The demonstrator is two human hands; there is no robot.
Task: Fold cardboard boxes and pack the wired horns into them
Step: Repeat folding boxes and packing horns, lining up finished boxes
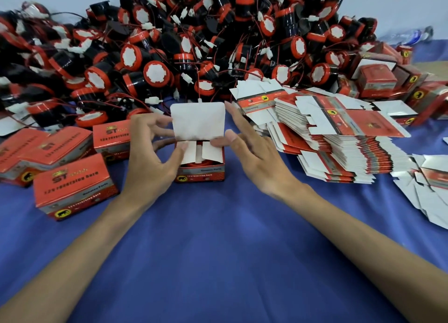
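Note:
A small red cardboard box stands on the blue cloth at centre, its white lid flap upright. Both side flaps are folded inward over a red horn partly visible inside. My left hand is at the box's left side; its thumb presses the left flap down and its fingers reach behind the lid. My right hand is at the right side, thumb on the right flap, the other fingers spread and straight. A big heap of black-and-red wired horns lies behind the box.
Closed red boxes lie to the left. A stack of flat unfolded box blanks sits to the right, with loose blanks at the far right. More folded boxes stand at the back right. Blue cloth covers the table.

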